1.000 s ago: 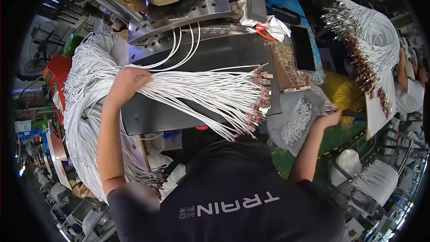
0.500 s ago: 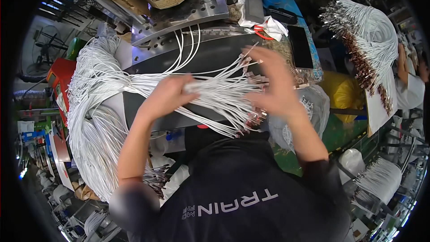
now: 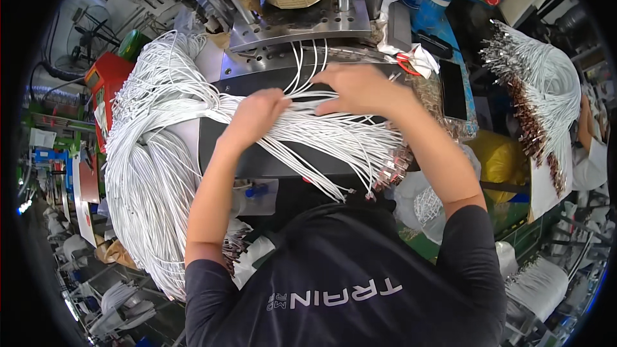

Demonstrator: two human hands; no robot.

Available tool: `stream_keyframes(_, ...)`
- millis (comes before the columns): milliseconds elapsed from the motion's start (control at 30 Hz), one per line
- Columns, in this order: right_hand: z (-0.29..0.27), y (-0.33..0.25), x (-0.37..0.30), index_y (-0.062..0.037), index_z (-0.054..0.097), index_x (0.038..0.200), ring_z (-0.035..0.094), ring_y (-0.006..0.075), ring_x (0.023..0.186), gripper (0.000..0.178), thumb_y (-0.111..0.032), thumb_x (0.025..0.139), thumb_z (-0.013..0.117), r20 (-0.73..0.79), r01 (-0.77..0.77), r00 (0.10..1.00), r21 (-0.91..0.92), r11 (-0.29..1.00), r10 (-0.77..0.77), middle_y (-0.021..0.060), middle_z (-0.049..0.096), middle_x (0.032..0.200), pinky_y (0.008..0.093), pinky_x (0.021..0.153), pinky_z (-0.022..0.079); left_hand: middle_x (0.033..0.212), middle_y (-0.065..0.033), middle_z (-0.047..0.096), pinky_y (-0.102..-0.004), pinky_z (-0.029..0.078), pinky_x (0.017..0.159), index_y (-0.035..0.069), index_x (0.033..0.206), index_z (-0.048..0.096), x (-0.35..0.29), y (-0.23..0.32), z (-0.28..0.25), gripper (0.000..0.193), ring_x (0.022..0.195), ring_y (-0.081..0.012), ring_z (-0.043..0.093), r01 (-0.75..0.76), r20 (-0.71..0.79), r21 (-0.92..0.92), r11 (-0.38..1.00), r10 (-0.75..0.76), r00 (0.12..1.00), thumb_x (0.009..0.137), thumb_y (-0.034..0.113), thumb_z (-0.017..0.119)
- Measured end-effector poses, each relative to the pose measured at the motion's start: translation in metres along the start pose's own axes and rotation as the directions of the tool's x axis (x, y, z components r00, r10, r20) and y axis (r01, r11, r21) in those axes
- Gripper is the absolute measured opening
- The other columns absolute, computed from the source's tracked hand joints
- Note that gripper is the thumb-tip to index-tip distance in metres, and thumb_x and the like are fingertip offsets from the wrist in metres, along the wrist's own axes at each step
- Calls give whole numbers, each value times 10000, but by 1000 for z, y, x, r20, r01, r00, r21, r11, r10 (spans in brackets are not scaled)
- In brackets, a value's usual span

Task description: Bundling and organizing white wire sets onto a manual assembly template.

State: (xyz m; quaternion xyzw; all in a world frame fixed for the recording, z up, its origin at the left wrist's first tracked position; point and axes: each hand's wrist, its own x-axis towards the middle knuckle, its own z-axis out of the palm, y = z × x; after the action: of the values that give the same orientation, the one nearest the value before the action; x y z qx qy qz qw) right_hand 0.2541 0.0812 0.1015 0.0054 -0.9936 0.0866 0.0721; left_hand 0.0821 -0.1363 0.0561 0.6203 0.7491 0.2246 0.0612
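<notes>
The white wires lie across the middle of the frame, under both hands. The left hand is closed on the bunch. The right hand pinches a few wires just beside it.

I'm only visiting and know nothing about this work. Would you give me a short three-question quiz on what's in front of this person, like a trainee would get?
1. True or false: both hands rest on the white wires.
2. Which hand is nearer the machine?
A. left hand
B. right hand
3. Fill in: the big coil of wires lies to the person's ____.

Key:
1. True: both hands lie on the fanned-out wires over the dark surface.
2. B.
3. Left.
</notes>
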Motion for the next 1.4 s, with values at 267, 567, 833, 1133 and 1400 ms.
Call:
stream_keyframes(267,25,14,-33,-70,651,1168,670,368,990,360,-335,925,675,-52,-205,976,113,972,211,157,687,978,497,823,513,703,-145,594,-372,460,642,5,881,630,10,10,-24,326,646,-283,545,479,-71,-145,866,-491,868,976,316,654)
stream_keyframes(567,42,2,-14,-75,652,1065,681,377,908,221,-266,959,618,-69,-156,984,110,982,164,133,698,888,487,767,535,737,-29,605,-306,421,647,8,908,657,2,1,-10,269,716,-108,496,297,61,-457,838,-303,951,984,266,654)
stream_keyframes(833,47,18,-34,-84,643,1053,686,375,891,181,-221,936,623,-88,-283,955,17,959,283,135,700,918,444,741,553,784,-35,633,-270,438,710,4,927,672,2,-33,2,241,774,-92,549,448,167,-736,508,-506,846,978,240,662)
stream_keyframes(1133,22,11,-37,-87,657,1099,641,314,1063,236,-177,882,642,-67,-226,970,81,971,232,132,667,1095,400,845,543,849,-160,676,-360,490,692,4,961,700,42,80,-50,329,702,-239,629,237,67,-184,954,-229,971,999,320,618)
stream_keyframes(1400,19,12,-46,-85,666,1161,646,312,983,295,-241,911,646,-189,374,916,87,923,-353,109,674,1020,346,868,534,769,47,573,-212,329,521,40,1117,664,7,107,26,324,608,-47,476,702,702,-712,7,-22,712,1075,318,503)
